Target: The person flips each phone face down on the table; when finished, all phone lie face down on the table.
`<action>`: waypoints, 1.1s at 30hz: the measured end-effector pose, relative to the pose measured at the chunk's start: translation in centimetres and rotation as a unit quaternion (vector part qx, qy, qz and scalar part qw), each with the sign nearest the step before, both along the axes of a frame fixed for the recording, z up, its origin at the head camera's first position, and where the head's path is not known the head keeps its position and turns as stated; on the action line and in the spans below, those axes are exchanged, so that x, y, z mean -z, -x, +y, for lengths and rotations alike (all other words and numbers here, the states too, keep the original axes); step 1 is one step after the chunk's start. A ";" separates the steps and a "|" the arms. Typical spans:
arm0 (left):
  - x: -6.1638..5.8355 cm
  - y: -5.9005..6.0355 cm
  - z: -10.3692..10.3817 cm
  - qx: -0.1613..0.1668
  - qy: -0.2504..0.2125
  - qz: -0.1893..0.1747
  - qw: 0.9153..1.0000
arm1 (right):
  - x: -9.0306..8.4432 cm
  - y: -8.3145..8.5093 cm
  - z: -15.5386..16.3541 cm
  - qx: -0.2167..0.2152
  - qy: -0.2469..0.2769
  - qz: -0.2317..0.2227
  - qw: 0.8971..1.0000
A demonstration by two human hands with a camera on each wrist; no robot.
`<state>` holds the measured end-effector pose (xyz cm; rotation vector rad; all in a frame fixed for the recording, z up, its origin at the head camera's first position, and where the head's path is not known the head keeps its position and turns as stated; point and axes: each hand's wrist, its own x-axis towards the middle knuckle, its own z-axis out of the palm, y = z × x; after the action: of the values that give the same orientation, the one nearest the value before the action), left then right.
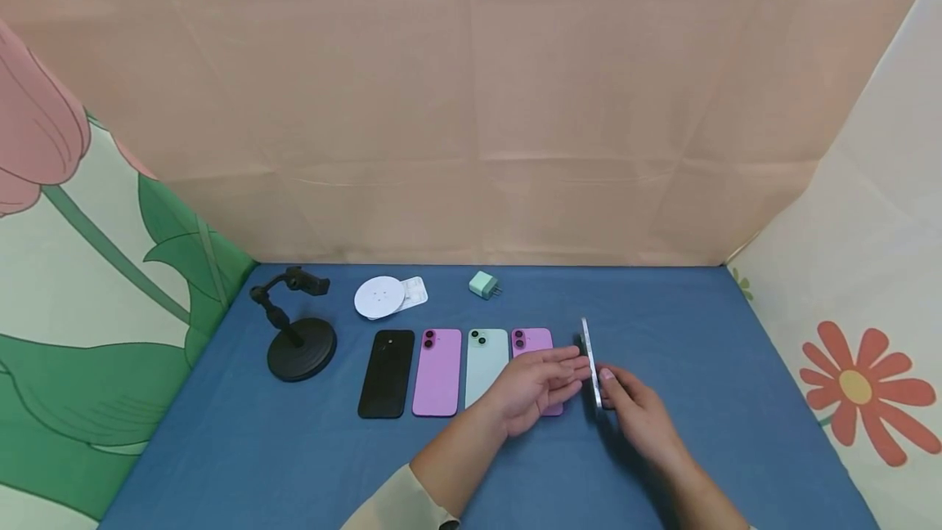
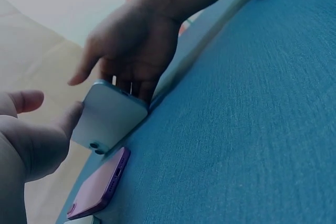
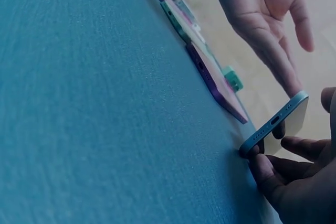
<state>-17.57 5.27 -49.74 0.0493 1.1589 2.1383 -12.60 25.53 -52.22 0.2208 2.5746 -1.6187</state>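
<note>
A pale blue smartphone [image 1: 591,362] stands tilted up on its long side near the table's right half, between both hands. My right hand [image 1: 648,415] holds it low on the screen side, fingertips at its lower edge; the thumb is apart from it in the left wrist view. Straight fingers of my left hand [image 1: 526,391] reach to the opposite side, the back with two lenses. Beneath the left hand lies a purple phone [image 1: 531,339], partly hidden. Beside it lie a mint phone [image 1: 487,358], another purple phone [image 1: 439,375] and a black phone [image 1: 386,375].
A black phone stand [image 1: 302,348] with a round base is at the left. Behind the phones lie a white disc [image 1: 379,297] partly over a white card-like piece [image 1: 416,291], and a green plug charger [image 1: 483,285]. A beige cloth wall [image 1: 471,105] rises at the back.
</note>
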 end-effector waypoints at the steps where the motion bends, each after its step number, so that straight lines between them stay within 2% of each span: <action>1: 0.0 0.0 0.0 0.001 -0.001 0.001 1.000 | -0.1 0.0 0.0 0.000 -0.001 -0.002 1.000; 10: 0.3 0.0 0.4 0.011 -0.013 0.003 1.000 | 0.0 0.1 0.2 -0.011 -0.016 0.001 1.000; 21: 1.1 -0.1 0.3 0.010 0.031 0.015 0.999 | -1.0 -0.2 1.1 0.039 0.000 0.013 0.999; 27: 1.9 -0.3 0.8 0.016 0.046 0.017 0.999 | -1.0 -0.2 1.3 0.062 0.001 0.010 0.998; 33: 2.3 -0.5 1.5 0.014 0.054 -0.005 0.998 | -1.0 -0.2 1.6 0.076 -0.005 0.003 0.997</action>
<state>-17.05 6.74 -52.07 0.0067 1.2596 2.0456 -12.44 27.08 -51.22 0.4236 2.6282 -1.6580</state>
